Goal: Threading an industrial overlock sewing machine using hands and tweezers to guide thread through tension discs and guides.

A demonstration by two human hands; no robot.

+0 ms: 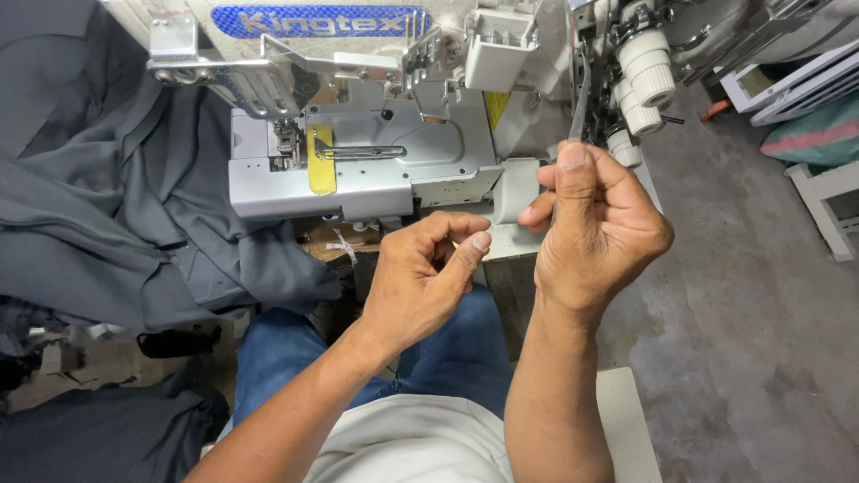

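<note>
My right hand (595, 228) is raised in front of the grey industrial sewing machine (376, 170). It pinches slim metal tweezers (580, 105) between thumb and fingers, and the tool points up toward the white tension knobs (646, 76) on the machine's right side. My left hand (425, 279) hangs lower, just left of the right one, with its fingers curled and the thumb pressed to the forefinger. Whether a thread lies in that pinch is too fine to make out. Both hands hover over my lap in blue jeans (447, 358).
Dark grey fabric (107, 206) is heaped on the left of the machine and spills down beside my knee. A yellow strip (320, 161) marks the needle-plate area. Bare concrete floor (761, 340) lies to the right, with white frames (832, 197) at its far edge.
</note>
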